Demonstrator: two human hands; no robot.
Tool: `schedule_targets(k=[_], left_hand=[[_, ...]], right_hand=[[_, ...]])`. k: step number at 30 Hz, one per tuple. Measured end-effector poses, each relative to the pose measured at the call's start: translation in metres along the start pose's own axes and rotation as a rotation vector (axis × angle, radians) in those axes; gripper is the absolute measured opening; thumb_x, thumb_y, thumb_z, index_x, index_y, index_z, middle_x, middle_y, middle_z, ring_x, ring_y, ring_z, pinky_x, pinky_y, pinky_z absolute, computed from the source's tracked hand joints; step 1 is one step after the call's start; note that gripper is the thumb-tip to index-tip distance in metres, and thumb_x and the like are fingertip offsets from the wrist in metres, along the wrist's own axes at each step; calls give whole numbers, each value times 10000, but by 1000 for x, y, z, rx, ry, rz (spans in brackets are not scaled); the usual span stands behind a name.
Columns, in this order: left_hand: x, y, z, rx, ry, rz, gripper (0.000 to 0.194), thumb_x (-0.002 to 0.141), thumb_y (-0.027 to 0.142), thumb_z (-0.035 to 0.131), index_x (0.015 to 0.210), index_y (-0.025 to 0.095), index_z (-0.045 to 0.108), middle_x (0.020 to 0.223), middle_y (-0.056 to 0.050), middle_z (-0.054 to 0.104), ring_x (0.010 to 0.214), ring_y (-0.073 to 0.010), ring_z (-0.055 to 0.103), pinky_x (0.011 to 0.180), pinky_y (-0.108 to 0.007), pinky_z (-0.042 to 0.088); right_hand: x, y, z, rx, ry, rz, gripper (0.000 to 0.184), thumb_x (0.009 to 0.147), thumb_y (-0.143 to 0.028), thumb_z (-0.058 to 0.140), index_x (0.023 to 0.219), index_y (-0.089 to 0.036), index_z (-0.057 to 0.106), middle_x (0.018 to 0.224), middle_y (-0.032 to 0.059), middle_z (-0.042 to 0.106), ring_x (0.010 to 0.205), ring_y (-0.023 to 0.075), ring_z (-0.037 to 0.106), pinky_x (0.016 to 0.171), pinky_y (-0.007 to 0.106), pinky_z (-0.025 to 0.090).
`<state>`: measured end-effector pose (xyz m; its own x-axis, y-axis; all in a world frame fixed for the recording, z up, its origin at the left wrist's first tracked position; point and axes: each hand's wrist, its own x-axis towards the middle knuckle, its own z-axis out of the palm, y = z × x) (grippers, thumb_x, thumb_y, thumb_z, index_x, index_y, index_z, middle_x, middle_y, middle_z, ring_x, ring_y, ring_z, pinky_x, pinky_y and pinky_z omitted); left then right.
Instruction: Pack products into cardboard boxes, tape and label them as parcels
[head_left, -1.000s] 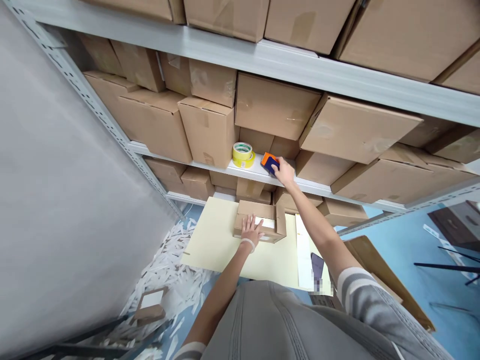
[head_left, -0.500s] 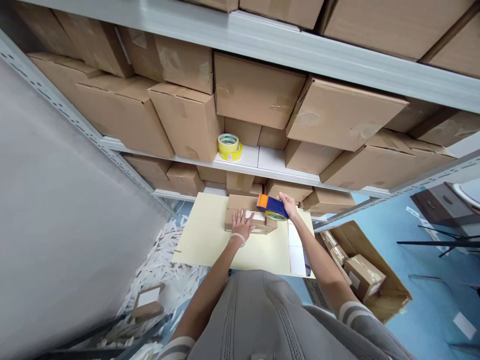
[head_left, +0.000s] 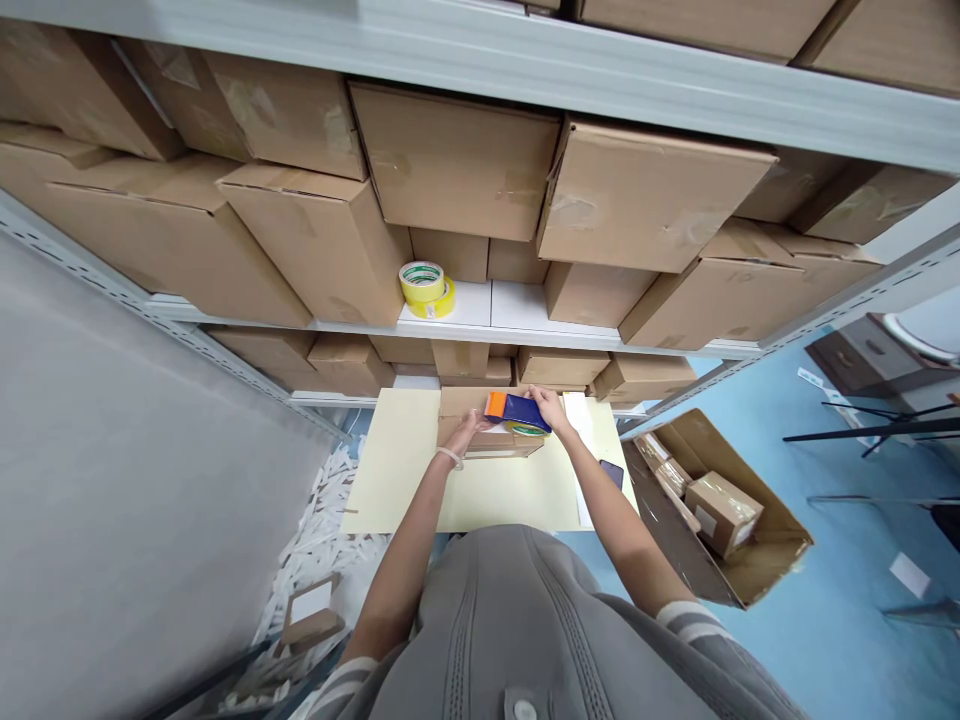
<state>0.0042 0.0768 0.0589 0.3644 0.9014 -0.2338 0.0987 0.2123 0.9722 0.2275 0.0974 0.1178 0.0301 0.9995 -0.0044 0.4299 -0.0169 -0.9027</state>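
My right hand (head_left: pixel 550 408) grips a blue tape dispenser (head_left: pixel 523 411) with an orange end, a roll of yellow tape showing beneath it. The dispenser is over the top of a brown cardboard box (head_left: pixel 491 452) on the pale yellow board. At the orange end is my left hand (head_left: pixel 466 430), its fingers drawn close together beside the cutting edge. What the left fingertips pinch, if anything, is too small to make out. Part of a white label on the box shows under the dispenser.
Shelves of cardboard boxes (head_left: pixel 457 160) rise in front, with two tape rolls (head_left: pixel 426 290) on the middle shelf. A phone (head_left: pixel 612 473) lies at the right of the yellow board (head_left: pixel 390 470). To the right stands a large open carton (head_left: pixel 780 540) with packed boxes. Paper scraps (head_left: pixel 322 520) cover the left floor.
My left hand has lifted from lying flat on the box to the dispenser's orange end. The dispenser has moved slightly left with my right hand, and the camera view has shifted.
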Motion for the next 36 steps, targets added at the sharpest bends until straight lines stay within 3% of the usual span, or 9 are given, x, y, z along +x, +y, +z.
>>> schedule_targets(k=[6,9,12,19,24,27,33,36], left_hand=[[1,-9,-9,-212,90,-42,764,721,745,562,1164,133,671,1233,-134,662,1214,-281,570,1072,-419,396],[-1,-13,-15,-227,112,-56,762,589,730,690,1055,128,710,1191,-138,684,1196,-298,579,1072,-418,389],[-1,-12,-16,-243,133,-73,660,543,662,758,938,134,730,1102,-122,722,1123,-285,623,1046,-408,412],[1,3,-13,-216,285,-145,246,615,415,770,700,187,732,825,-49,760,985,-269,670,983,-407,456],[0,15,-27,-238,404,-159,168,593,338,769,626,182,716,745,-53,749,929,-267,681,950,-384,480],[-6,17,-47,-263,440,-146,169,605,330,754,580,176,691,695,-54,731,858,-248,689,918,-376,500],[-27,4,-108,-294,545,-173,225,642,322,750,567,151,625,608,-49,674,757,-211,678,831,-362,529],[-28,-8,-117,-302,551,-224,280,657,349,762,558,145,599,570,-51,647,674,-185,654,784,-347,531]], right_hand=[[11,-9,13,-122,-139,-55,493,865,-576,386,633,-201,607,677,7,645,686,177,587,754,270,442],[14,-12,14,-166,-191,-74,488,879,-556,379,643,-199,614,705,7,663,713,176,601,770,260,439],[14,-12,10,-210,-230,-82,506,899,-546,342,677,-194,631,731,8,675,720,169,610,758,247,439],[13,-18,7,-401,-253,-62,506,945,-482,302,741,-188,660,786,25,700,768,175,629,743,236,430],[13,-33,18,-567,-271,-37,565,992,-468,247,757,-186,676,837,62,720,796,187,643,729,235,413],[15,-39,24,-658,-274,-22,587,1001,-472,240,744,-178,678,825,90,720,807,202,651,711,243,399],[14,-46,27,-809,-265,21,622,1015,-468,207,792,-162,701,892,129,728,898,227,659,719,257,390],[11,-50,34,-866,-282,15,598,1016,-459,235,801,-164,709,914,130,732,912,232,661,730,263,391]])
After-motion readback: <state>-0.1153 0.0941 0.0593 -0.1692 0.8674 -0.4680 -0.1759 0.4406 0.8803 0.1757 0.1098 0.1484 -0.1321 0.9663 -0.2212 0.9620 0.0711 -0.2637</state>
